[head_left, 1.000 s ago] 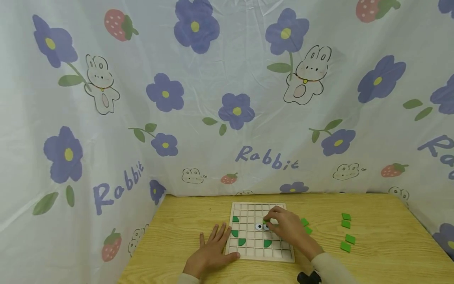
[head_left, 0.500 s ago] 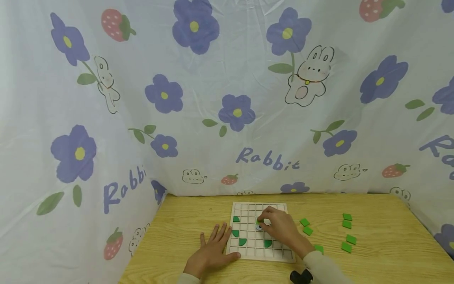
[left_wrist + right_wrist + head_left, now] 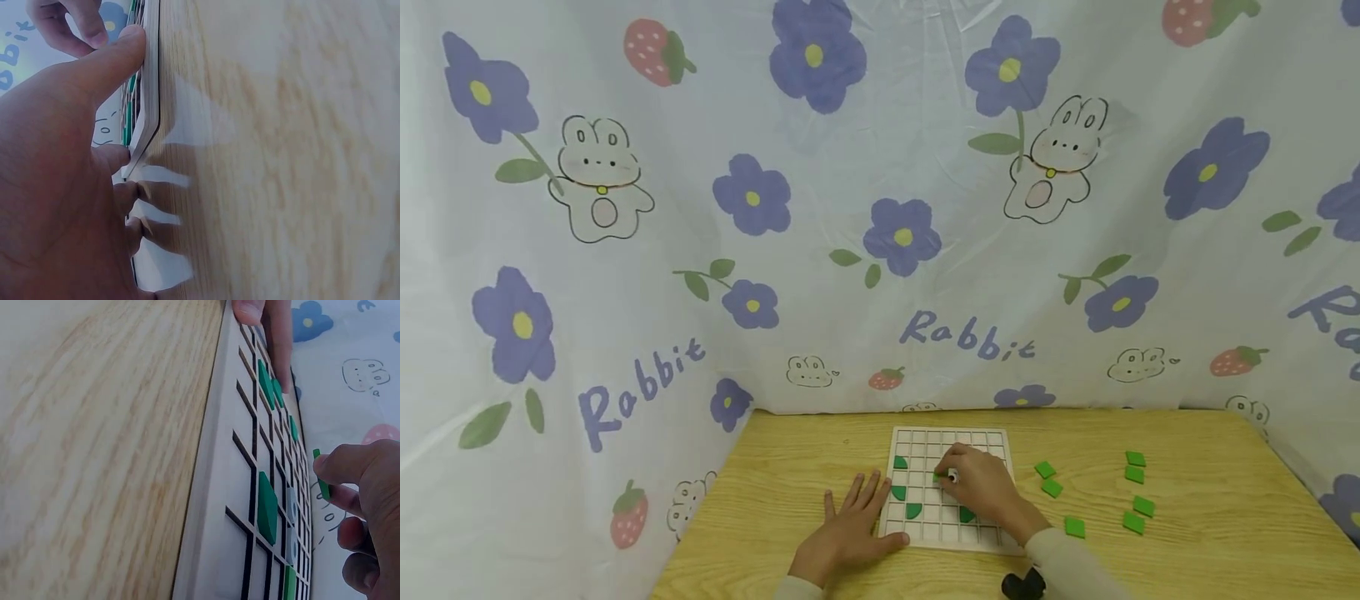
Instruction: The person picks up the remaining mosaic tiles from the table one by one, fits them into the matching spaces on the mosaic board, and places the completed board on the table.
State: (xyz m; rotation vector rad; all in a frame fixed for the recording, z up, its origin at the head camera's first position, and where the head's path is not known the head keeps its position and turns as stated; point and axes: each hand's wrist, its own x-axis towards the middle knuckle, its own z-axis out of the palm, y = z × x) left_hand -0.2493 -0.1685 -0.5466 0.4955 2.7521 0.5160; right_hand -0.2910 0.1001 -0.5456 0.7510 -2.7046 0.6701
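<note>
A pale wooden grid board (image 3: 938,533) lies on the table. Between thumb and fingers my right hand (image 3: 981,483) pinches a thin light-green tile (image 3: 321,475), raised over the board's middle. Close by that hand sit two googly-eye pieces (image 3: 292,544); in the head view it partly covers them. A dark-green quarter-circle piece (image 3: 967,514) lies in the grid below the right hand, and several more, such as this quarter-circle piece (image 3: 913,511), are at the left. My left hand (image 3: 846,533) rests spread at the board's left side, its thumb touching the near-left corner.
Right of the board lie several loose light-green tiles (image 3: 1075,527), some in pairs further right. One light-green tile (image 3: 290,584) sits in the grid beside the eyes. A black object (image 3: 1024,585) is near the right wrist. A patterned curtain (image 3: 902,283) hangs behind the table.
My right hand has moved left across the board with the light-green tile, over the eye pieces. The left hand has stayed in place.
</note>
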